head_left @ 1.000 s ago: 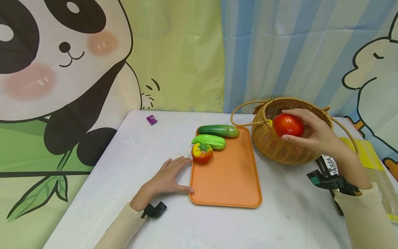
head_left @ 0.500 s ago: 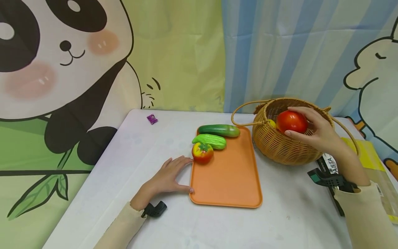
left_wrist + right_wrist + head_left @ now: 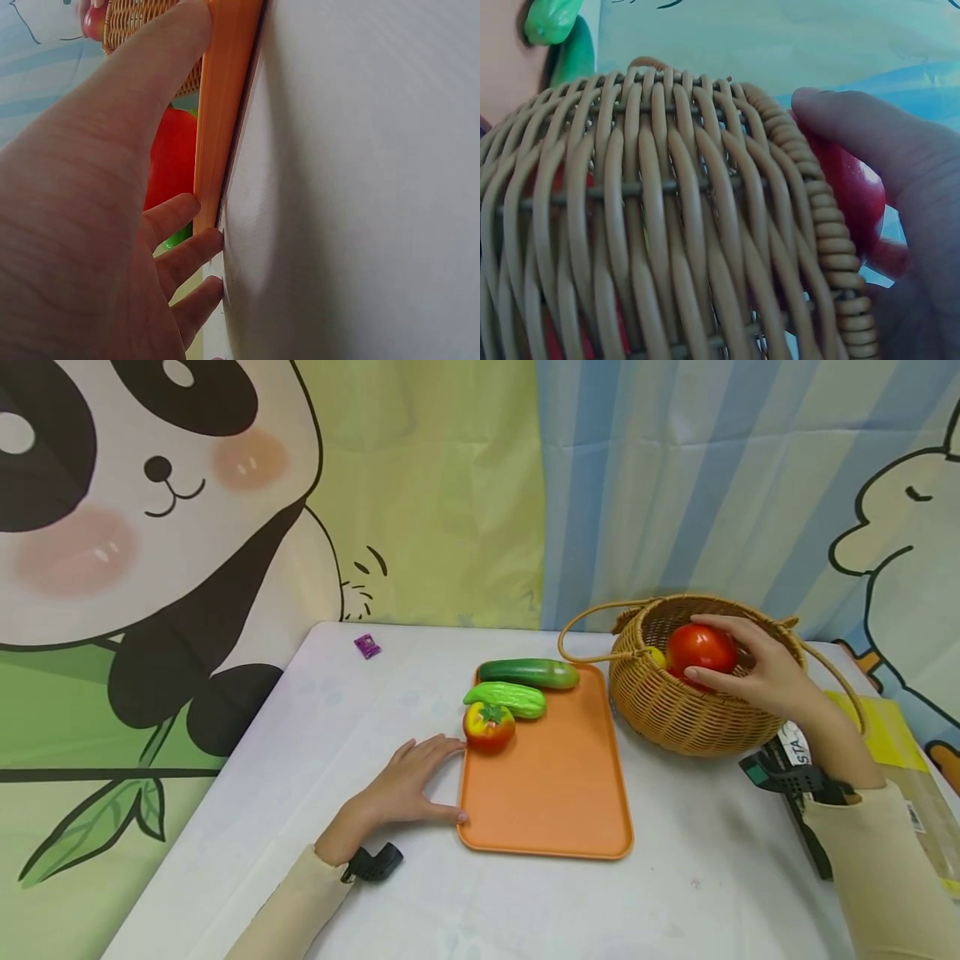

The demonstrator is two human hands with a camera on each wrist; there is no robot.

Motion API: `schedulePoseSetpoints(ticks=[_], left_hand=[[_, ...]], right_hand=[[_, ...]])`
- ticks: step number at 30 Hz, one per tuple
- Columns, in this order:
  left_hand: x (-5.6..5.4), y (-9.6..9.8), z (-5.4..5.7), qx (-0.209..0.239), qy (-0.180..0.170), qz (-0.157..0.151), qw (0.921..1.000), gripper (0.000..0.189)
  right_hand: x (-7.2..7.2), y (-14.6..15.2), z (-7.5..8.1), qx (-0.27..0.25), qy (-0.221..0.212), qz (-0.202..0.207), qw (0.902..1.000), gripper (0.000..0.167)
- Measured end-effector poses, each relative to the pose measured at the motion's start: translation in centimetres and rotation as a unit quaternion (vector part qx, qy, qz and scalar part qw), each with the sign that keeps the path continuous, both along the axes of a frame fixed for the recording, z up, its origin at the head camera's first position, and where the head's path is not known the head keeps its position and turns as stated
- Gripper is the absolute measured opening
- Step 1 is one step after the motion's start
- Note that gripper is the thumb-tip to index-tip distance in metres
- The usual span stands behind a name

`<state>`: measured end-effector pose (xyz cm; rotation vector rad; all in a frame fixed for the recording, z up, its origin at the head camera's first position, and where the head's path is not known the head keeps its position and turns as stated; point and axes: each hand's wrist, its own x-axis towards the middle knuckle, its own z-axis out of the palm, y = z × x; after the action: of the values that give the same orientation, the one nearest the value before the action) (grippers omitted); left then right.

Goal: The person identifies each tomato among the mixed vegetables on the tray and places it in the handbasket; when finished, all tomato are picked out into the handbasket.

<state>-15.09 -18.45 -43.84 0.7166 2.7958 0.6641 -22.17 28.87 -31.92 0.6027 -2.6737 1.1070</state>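
Note:
My right hand (image 3: 768, 672) grips a shiny red tomato (image 3: 699, 647) between thumb and fingers at the mouth of a wicker basket (image 3: 690, 722). In the right wrist view the basket's woven wall hides part of the tomato (image 3: 859, 191), and more red shows through the weave. Something yellow (image 3: 657, 657) peeks over the basket's rim. My left hand (image 3: 401, 785), fingers spread, touches the left edge of an orange tray (image 3: 555, 785). On that tray lie a dark green cucumber (image 3: 528, 673), a light green ridged cucumber (image 3: 506, 699) and a yellow-and-red tomato (image 3: 489, 728) with a green leafy top.
A small purple wrapped packet (image 3: 367, 647) lies at the table's back left. Right of the basket are a black box (image 3: 806, 810) with white lettering and a yellow-and-clear package (image 3: 903, 760), partly behind the right arm. A printed curtain hangs along the table's back edge.
My right hand has moved slightly right and then lowered a little with the red tomato, deeper into the basket's mouth. The left hand and the tray stay where they were.

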Motion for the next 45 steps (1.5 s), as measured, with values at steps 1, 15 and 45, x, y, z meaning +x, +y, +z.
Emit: schedulePoseSetpoints(ticks=[1, 15, 45], left_hand=[[0.0, 0.0, 0.0, -0.002, -0.001, 0.001, 1.0, 0.102], [-0.2, -0.1, -0.3, -0.007, -0.002, 0.003, 1.0, 0.102], [-0.1, 0.0, -0.2, -0.003, -0.004, 0.001, 1.0, 0.101]], right_hand=[[-0.1, 0.1, 0.0, 0.001, -0.008, 0.0, 1.0, 0.068], [-1.5, 0.3, -0.1, 0.044, -0.067, 0.011, 0.9967, 0.066], [-4.1, 0.8, -0.1, 0.1, -0.135, 0.056, 0.9842, 0.065]])
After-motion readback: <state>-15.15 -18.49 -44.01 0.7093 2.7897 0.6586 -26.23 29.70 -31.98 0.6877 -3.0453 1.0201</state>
